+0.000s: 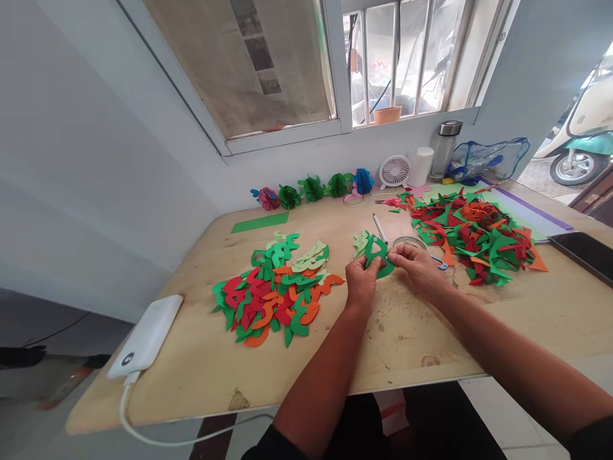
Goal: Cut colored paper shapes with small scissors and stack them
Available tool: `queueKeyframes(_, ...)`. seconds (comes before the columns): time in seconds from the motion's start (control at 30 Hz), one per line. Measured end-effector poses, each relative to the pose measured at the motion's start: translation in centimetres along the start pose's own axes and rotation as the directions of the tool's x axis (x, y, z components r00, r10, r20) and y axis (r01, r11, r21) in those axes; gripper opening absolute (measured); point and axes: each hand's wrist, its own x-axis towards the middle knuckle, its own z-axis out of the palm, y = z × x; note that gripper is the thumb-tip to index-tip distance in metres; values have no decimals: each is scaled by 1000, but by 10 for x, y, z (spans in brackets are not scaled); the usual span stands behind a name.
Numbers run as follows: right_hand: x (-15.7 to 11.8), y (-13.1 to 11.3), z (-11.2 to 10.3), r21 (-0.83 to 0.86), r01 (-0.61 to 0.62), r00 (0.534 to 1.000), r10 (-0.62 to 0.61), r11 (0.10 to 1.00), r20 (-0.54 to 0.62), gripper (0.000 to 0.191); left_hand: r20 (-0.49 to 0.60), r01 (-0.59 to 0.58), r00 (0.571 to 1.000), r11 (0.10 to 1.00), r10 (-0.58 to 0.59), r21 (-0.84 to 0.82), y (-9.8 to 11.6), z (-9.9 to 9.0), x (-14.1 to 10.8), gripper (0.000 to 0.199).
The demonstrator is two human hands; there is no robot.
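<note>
A green paper cutout [384, 271] with an opening in its middle is held just above the table. My left hand [363, 281] grips its lower left side between thumb and fingers. At its right edge my right hand [417, 268] is closed in a pinch; whether the fingertips hold the paper itself or a small piece on it is hard to see. Light green cutouts [359, 243] lie just behind my left hand. Beyond the cutout is a white pen [380, 227]. A ring-shaped roll [409, 242] and a blue handle [439, 262] lie behind my right hand, partly covered.
Left of my hands spreads a pile of cutouts [272, 297]; a heap of paper scraps [479, 233] is on the right. Paper figures [312, 189], a small fan [395, 171] and a bottle [444, 153] line the wall. A power bank [146, 335] and phone [584, 254] lie near opposite edges.
</note>
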Motion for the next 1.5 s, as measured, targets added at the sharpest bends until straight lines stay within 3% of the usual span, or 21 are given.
queueKeyframes(0.2,0,-1,1,-9,16,1000,-16,1000,-14,27,34,28,999,997,-26,-70,-3,0,2,18)
queueKeyframes(0.8,-1,-9,1,-208,81,994,-95,975,-60,26,70,-39,997,999,37,30,3,-2,0,13)
queueKeyframes(0.97,-1,-9,2,-201,86,992,-102,976,-71,24,76,-51,996,998,48,41,1,-2,2,16)
queueKeyframes(1.2,-2,-11,3,-194,72,993,-89,978,-77,23,66,17,998,999,-19,28,-5,-2,4,24)
queueKeyframes(1.5,-2,-7,3,-157,86,994,-95,984,-46,23,89,-44,995,995,36,86,-7,-4,5,17)
